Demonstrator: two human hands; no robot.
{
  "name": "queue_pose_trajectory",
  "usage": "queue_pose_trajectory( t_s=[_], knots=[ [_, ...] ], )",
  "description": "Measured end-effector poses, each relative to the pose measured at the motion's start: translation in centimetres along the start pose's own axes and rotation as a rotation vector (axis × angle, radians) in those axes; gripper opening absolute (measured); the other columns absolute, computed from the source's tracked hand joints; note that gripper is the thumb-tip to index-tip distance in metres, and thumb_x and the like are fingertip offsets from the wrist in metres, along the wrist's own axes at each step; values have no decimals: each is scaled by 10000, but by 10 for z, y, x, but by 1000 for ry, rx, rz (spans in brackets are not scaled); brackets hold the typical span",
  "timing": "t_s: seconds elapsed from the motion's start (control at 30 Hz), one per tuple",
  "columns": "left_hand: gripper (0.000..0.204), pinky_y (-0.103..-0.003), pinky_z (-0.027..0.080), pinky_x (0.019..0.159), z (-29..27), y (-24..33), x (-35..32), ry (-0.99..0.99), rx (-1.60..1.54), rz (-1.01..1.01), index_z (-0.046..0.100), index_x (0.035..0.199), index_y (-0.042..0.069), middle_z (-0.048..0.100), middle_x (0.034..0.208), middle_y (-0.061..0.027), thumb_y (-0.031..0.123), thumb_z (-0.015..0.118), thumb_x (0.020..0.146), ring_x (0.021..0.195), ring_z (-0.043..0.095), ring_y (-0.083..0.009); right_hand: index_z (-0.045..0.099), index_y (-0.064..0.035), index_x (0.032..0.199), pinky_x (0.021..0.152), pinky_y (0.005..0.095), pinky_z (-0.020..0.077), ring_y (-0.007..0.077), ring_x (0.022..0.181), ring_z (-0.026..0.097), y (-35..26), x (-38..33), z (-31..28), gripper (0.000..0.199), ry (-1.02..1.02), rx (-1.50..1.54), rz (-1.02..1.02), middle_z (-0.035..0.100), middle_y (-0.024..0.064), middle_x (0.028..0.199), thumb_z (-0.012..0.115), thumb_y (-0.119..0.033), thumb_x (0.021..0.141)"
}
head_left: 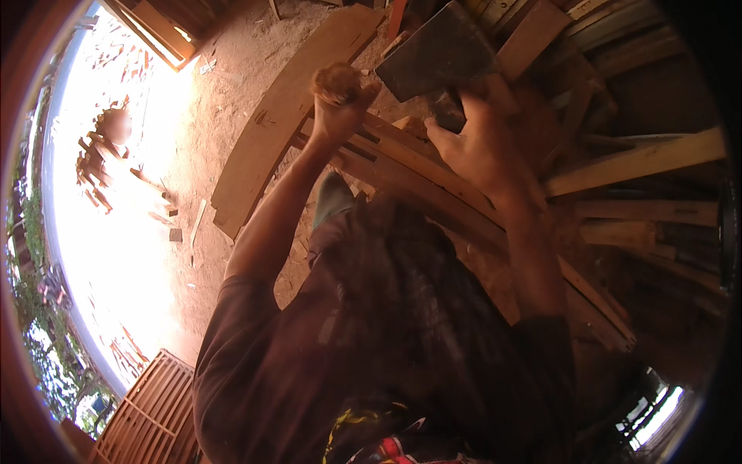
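- Green foliage (46,321) ran along the far left edge, past brightly sunlit ground.
- A person (108,151) was in that glare, too washed out for the posture to be made out.
- At the lower left stood a slatted wooden rack (151,410).
- A broad, curved plank (270,124) lay on the dirt floor (202,155), just left of the working area in this view.
- The left hand (338,117) was closed in a fist around a wooden handle (335,83), whose frayed, tufted top stuck out above the grip; its lower end was hidden.
- Long wooden beams (433,174) slanted below both hands, down towards the right, with dark slots near their upper end.
- A dark, flat-faced, four-sided tool head (440,50) was raised above the beams, right of the frayed handle and apart from it.
- The right hand (481,143) was curled around the dark grip beneath that head, thumb pointing left.
- Boards (641,162) lay piled at many angles on the right.
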State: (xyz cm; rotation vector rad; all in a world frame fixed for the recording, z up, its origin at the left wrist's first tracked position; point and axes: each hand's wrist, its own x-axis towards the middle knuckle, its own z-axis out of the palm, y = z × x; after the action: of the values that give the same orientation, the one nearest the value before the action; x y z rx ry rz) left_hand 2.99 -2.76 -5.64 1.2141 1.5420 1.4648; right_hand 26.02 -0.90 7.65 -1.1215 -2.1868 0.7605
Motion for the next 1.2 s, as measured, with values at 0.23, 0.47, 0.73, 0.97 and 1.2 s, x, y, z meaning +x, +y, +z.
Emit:
queue_pose_trajectory(
  t_s=[0.23,0.47,0.73,0.97,1.2],
  knots=[
    [204,-383,567,757,5,-32,-10,2,484,447,691,997,45,696,857,-65,171,800,878,801,697,-240,664,0,1122,783,512,589,407,872,752,-20,7,31,291,-63,-226,-87,741,215,877,745,-155,888],
    [172,-354,598,740,4,-45,-12,-76,174,50,718,935,21,730,843,-65,180,784,923,838,745,-191,656,-9,1150,832,554,578,410,912,756,2,17,20,299,-190,-160,89,754,212,905,737,-141,894],
    [230,-387,585,737,12,11,-21,-114,30,-178,738,951,42,718,860,-52,260,812,937,843,724,-191,678,6,1035,655,450,586,379,722,740,-26,8,5,277,150,-52,-157,739,205,836,810,-153,851],
    [195,-518,417,1106,-13,-117,-53,-145,927,622,754,1015,159,722,1079,-58,291,809,883,1251,612,-251,671,-2,1153,779,515,582,434,864,741,31,-1,33,359,-166,-134,52,736,217,885,785,-152,846],
    [317,-290,399,486,-22,31,6,212,-265,-97,596,741,100,589,598,-27,200,797,964,477,527,-130,662,40,1203,923,459,554,345,1110,721,85,-104,27,408,-187,298,599,730,225,1181,788,-148,864]
  ],
)
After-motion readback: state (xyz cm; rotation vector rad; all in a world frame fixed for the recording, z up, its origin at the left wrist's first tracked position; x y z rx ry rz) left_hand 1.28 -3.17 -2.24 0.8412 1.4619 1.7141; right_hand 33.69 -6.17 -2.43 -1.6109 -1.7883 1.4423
